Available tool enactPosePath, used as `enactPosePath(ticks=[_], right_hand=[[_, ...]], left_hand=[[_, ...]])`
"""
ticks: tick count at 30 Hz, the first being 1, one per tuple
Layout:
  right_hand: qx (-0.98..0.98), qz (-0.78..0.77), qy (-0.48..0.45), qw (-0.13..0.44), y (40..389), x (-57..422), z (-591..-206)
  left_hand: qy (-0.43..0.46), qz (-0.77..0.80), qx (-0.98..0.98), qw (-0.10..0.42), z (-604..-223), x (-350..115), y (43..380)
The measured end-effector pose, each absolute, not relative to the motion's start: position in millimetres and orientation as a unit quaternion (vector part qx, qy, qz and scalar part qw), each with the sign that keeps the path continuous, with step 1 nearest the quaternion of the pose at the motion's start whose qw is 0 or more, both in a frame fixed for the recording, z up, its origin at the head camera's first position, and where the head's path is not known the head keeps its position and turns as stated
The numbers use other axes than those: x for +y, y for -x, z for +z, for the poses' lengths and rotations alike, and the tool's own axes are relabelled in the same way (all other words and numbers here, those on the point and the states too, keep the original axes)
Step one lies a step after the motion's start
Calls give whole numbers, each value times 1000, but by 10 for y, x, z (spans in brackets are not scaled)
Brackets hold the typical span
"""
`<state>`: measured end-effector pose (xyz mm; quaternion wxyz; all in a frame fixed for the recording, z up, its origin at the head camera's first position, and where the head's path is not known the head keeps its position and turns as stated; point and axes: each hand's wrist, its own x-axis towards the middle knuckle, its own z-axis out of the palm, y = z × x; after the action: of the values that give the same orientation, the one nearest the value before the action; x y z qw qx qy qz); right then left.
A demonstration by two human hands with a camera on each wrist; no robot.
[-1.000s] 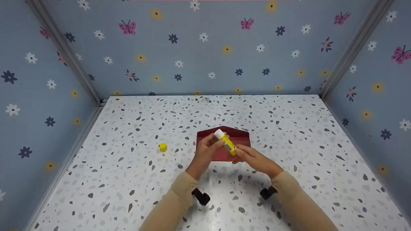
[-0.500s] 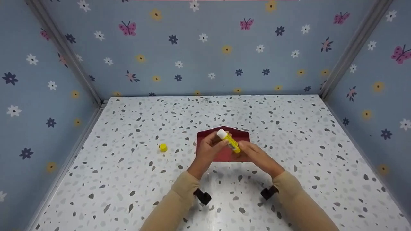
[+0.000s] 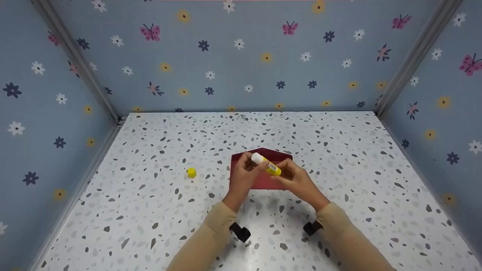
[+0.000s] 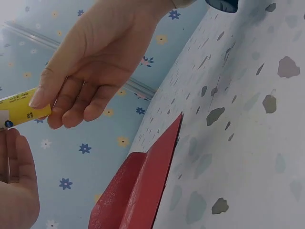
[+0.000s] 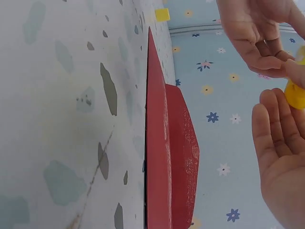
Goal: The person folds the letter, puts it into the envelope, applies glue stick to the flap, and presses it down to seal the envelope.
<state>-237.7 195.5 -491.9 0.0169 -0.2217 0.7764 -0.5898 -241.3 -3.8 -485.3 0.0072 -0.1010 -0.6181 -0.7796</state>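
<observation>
A yellow glue stick (image 3: 273, 168) with a white end is held up, slanted, between both hands. My left hand (image 3: 242, 177) grips it near the white end, its thumb along the tube. At the lower yellow end, my right hand (image 3: 302, 185) pinches it between thumb and fingers; the left wrist view shows the right thumb (image 4: 39, 95) on the tube. Behind and below the hands lies a red envelope (image 3: 263, 183), its pointed flap (image 5: 183, 157) raised. The hands hide part of it in the head view.
The yellow cap (image 3: 191, 172) lies on the speckled white table (image 3: 150, 199), left of the envelope. It also shows at the top of the right wrist view as a small yellow block (image 5: 162, 14). Blue flowered panels (image 3: 241, 56) enclose the table at the back and sides.
The glue stick has turned closer to level. The right hand's fingers have shifted round its lower end, thumb now below. The cap and envelope stay in place.
</observation>
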Motion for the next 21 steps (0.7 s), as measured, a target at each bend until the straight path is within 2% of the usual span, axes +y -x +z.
enactPosePath(ticks=[7,21], right_hand=[[778,-576,249,30,2361,1967,-4908],[711,-618,279,186,2346,2006,-4904]], left_hand=[[96,-790,-606,15,-4858,-65,2422],[191,-801,-567,-25,-4912,-128,2428]])
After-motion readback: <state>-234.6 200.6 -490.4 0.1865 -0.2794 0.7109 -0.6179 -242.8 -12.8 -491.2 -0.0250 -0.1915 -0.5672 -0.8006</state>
